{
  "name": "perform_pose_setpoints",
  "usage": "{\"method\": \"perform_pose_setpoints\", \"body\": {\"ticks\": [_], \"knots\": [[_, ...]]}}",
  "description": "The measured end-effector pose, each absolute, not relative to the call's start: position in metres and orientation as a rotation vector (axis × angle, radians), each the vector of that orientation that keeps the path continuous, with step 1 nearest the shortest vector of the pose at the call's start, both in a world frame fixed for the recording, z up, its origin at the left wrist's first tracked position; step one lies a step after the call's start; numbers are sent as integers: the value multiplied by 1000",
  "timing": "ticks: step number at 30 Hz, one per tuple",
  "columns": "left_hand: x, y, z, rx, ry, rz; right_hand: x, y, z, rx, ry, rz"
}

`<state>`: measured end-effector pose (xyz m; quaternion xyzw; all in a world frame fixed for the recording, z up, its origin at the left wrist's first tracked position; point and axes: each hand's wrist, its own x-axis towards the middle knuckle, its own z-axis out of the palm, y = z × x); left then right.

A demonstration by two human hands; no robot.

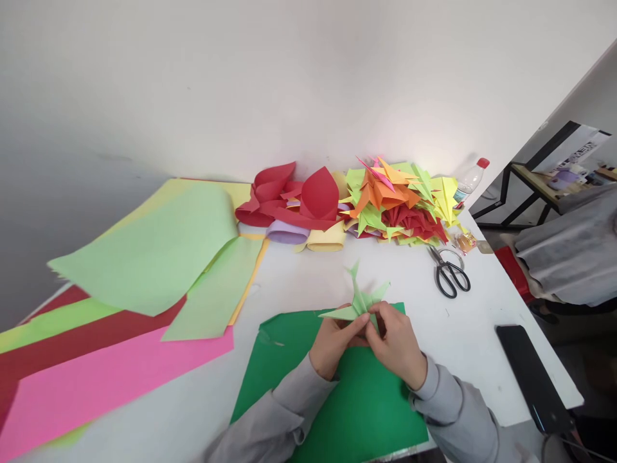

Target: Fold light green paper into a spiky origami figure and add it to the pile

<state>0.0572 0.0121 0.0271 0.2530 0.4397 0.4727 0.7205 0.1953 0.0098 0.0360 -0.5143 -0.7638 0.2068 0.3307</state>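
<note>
A folded light green paper airplane (360,301), with wings and a forked tail pointing away from me, is pinched between both hands. My left hand (336,339) grips its near end from the left, thumb on top. From the right, my right hand (396,339) presses thumb and fingers onto the same near part, so the fold between the fingertips is partly hidden. Both hands are above a dark green sheet (357,411) that lies on the white table (289,283).
Coloured paper sheets (159,251) spread over the left side. Rolled papers (318,199) and a pile of folded paper planes (400,199) lie along the wall. Black-handled scissors (450,273), a bottle (471,180) and a black phone (533,376) are on the right. A person's grey clothing (573,244) shows beyond.
</note>
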Motion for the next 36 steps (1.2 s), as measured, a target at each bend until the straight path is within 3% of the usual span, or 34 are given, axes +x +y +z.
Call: {"method": "perform_pose_setpoints", "body": {"ticks": [4, 15, 28, 36], "knots": [[58, 11, 26, 638, 1007, 986, 194, 10, 36, -1386, -1968, 510], [37, 22, 32, 852, 1165, 1337, 199, 15, 36, -1462, -1718, 481], [41, 18, 31, 933, 1219, 1428, 200, 16, 35, -1542, -1715, 489], [40, 21, 24, 805, 1252, 1423, 199, 22, 32, -1472, -1479, 804]]}}
